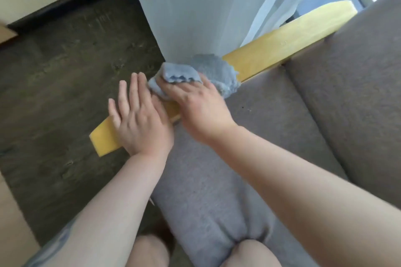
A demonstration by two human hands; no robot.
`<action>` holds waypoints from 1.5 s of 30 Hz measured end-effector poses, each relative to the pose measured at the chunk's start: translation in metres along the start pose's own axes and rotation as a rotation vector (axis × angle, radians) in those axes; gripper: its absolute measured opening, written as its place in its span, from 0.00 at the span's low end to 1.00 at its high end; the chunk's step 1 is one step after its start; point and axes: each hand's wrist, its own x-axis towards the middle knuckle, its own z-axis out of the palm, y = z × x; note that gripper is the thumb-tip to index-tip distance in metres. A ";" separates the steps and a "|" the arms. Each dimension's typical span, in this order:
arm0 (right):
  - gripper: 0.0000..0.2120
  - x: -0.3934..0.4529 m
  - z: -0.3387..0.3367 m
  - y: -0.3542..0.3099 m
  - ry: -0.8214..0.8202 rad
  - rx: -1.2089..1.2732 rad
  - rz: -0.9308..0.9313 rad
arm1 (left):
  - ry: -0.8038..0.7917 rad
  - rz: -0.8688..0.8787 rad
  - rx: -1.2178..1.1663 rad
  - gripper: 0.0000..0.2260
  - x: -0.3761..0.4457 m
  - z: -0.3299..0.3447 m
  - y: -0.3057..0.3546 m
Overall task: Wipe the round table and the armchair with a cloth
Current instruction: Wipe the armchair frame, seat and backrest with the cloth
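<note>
No writing or brand showed anywhere. At far left lay dark, mottled floor [65,66] with a black skirting strip. The left hand [138,119] lay flat on the armrest [282,47], a smooth yellow wooden slat, its fingers [123,95] straight and spread, holding nothing. Just beside it the right hand [199,103] pressed the cloth [208,71], a nubby grey-blue rag bunched on the slat, its fingers tucked into the folds and gripping them. A sheer white curtain [184,6] hung behind. To the right spread the armchair's coarse grey-brown woven cushions [336,93].
</note>
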 end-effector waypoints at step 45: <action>0.21 -0.052 0.020 0.015 0.213 -0.173 0.156 | 0.010 0.011 -0.152 0.19 -0.019 -0.015 -0.060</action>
